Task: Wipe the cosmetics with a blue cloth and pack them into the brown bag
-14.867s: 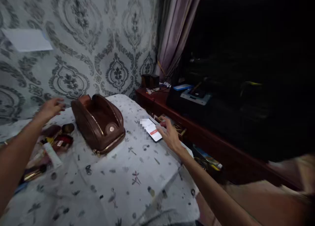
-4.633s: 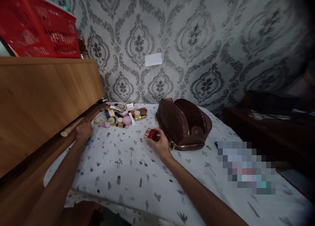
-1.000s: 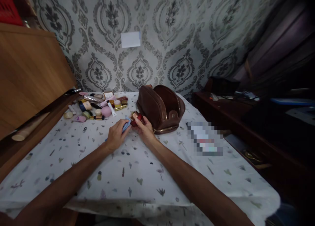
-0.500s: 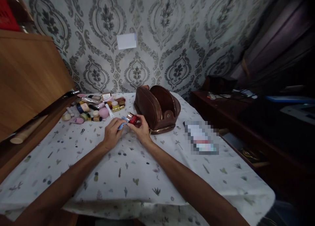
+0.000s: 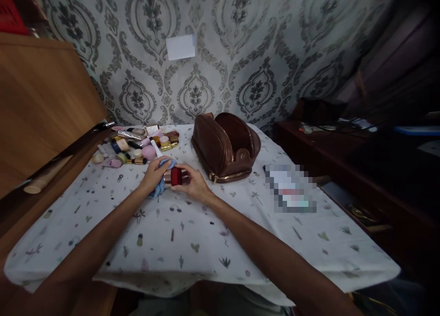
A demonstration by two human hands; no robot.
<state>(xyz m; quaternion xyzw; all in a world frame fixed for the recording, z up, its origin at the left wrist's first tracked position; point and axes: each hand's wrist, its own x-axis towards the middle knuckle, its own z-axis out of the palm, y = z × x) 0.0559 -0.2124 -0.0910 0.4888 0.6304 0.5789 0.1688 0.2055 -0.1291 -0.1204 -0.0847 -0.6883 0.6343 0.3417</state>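
My left hand (image 5: 151, 175) is closed on a blue cloth (image 5: 157, 189), which it presses round the silvery-pink end of a small red bottle (image 5: 176, 176). From the right, my right hand (image 5: 195, 185) grips the red end of that bottle between thumb and fingers. The bottle lies roughly sideways, just above the table. Behind my right hand stands a brown cosmetic bag (image 5: 213, 151), its top unzipped and gaping. Beyond my left hand is a pile of cosmetics, with a pink round container (image 5: 149, 152) and a white tube (image 5: 156, 148) nearest.
A white patterned cloth covers the table (image 5: 192, 247). A phone (image 5: 290, 190), blurred out, lies right of the bag. A wooden cabinet (image 5: 44, 100) borders the left side. On the right is a dark red desk (image 5: 292, 139) with an open drawer.
The bottle has turned so its red end points right, and more of the blue cloth shows around it. Both hands have shifted slightly. The whole view has tilted a little.
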